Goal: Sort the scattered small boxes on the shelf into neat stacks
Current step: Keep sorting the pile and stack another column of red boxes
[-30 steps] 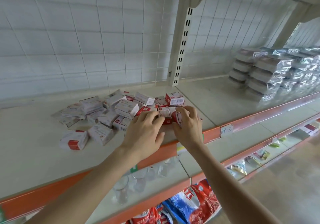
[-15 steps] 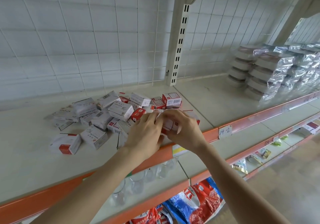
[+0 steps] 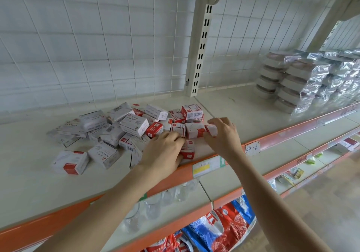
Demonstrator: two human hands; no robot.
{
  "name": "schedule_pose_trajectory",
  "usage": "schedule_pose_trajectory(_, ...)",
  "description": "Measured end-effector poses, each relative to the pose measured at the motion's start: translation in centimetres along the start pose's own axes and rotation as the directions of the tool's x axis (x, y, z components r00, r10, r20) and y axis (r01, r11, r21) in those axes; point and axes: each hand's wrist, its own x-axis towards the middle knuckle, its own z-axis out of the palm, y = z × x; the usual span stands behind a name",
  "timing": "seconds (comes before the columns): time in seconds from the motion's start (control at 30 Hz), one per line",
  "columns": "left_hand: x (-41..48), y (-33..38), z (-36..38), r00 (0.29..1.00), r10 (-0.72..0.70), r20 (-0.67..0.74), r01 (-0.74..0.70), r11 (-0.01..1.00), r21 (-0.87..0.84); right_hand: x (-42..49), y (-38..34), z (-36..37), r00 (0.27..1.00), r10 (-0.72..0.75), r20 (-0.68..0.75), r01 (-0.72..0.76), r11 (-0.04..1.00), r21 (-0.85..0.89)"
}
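Observation:
Several small white-and-red boxes [image 3: 134, 125] lie scattered in a pile on the beige shelf [image 3: 29, 174]. At the pile's back right, one box [image 3: 191, 112] sits on top of others. My left hand [image 3: 163, 150] lies over a red-and-white box [image 3: 188, 150] near the shelf's front edge, with fingers and thumb round it. My right hand [image 3: 222, 135] pinches another small box [image 3: 212, 130], held against a white box [image 3: 194, 130] on the pile's right side.
A slotted upright post [image 3: 200, 47] stands behind the pile. Stacked foil-wrapped packs [image 3: 298, 80] fill the shelf's right end. A tag reading 04-2 [image 3: 252, 148] hangs on the orange front rail. Glasses [image 3: 152, 207] and red-and-blue bags [image 3: 220, 226] sit on lower shelves.
My hands, close together over the boxes before, have drawn apart. The right hand has moved right with a small box; the left stays over a box near the front edge.

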Motion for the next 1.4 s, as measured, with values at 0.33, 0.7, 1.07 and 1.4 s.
schedule_pose_trajectory(0.33, -0.8, 0.3, -0.3, 1.000, -0.002, -0.021, 0.001, 0.998, -0.061, 0.4, 0.6, -0.1, 0.980, 0.195, -0.038, -0.177, 0.946, 0.273)
schedule_pose_trajectory(0.7, -0.1, 1.8, -0.8, 0.990, -0.050, -0.129, 0.018, 0.970, -0.243, -2.0, -3.3, -2.5, 0.782, 0.376, 0.497, -0.541, 0.014, 0.841)
schedule_pose_trajectory(1.07, -0.3, 2.7, -1.6, 0.986, -0.142, -0.089, 0.071, 0.833, -0.549, -4.1, -4.5, -2.3, 0.800, -0.079, 0.594, -0.593, 0.045, 0.804)
schedule_pose_trajectory(1.4, -0.6, 2.4, -1.8, 0.979, -0.139, -0.149, 0.034, 0.833, -0.552, -4.1, -3.8, -1.8, 0.847, -0.055, 0.529, -0.532, -0.055, 0.845)
